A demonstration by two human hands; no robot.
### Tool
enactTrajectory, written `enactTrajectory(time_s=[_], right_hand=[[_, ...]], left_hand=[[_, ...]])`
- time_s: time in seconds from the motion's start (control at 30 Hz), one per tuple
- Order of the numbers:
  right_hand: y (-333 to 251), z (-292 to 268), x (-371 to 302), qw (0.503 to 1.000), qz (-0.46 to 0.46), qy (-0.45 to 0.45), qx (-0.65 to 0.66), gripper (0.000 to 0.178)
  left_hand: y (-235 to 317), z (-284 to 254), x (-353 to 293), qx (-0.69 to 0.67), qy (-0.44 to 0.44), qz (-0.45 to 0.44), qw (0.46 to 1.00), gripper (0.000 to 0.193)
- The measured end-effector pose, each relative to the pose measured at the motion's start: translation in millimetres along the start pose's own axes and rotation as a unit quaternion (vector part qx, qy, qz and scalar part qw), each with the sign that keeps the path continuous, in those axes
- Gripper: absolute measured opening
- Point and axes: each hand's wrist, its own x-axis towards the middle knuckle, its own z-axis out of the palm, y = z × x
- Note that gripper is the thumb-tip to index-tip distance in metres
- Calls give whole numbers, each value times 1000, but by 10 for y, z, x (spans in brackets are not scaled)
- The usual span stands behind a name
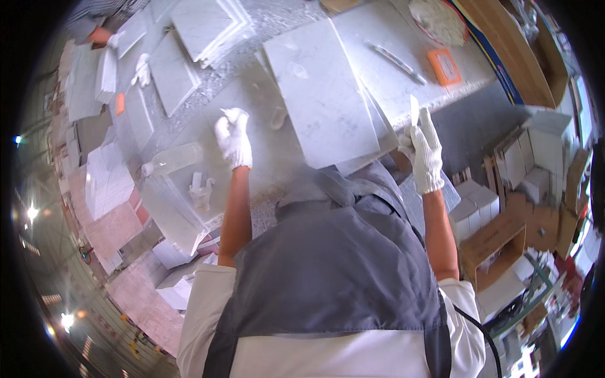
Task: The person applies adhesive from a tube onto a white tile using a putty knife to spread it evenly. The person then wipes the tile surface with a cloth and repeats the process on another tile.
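My right hand (426,151), in a white knit glove, is closed around a thin, pale, flat strip (414,109) that points up and away from me. It is beside the right edge of a large white-grey tile (321,88), which lies tilted over other slabs on the worktable. My left hand (233,137), also gloved, hovers over the dusty table left of that tile. Its fingers are pinched together; a tiny white tip shows at them, too small to name. A clear plastic bottle (173,159) lies on its side to the left, near a crumpled white glove (201,191).
At the far right are a marker (397,62), an orange block (444,67) and a bowl of pale powder (438,22). Tile stacks (211,28) stand far left, where another person's hand (102,36) shows. Cardboard boxes (495,242) crowd the right side.
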Motion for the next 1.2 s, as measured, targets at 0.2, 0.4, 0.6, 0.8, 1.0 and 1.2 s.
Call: enactTrajectory(time_s=[0.2,0.4,0.6,0.8,1.0,1.2], right_hand=[[-76,92,10,993,21,-47,-108,50],[-142,162,74,994,22,-87,-58,27],[-299,234,117,996,-23,-82,-30,24],[-421,460,170,986,-18,-73,-145,32],[-493,706,148,981,-15,-104,-161,36],[-482,502,78,990,15,-30,-140,36]], left_hand=[[-256,-110,-52,48,24,59,997,24],[-339,-148,-85,104,19,49,993,40],[51,-361,-611,199,84,88,973,59],[712,-34,-762,187,-50,286,939,59],[981,870,208,234,-114,364,894,62],[1140,1160,728,392,-200,373,817,77]])
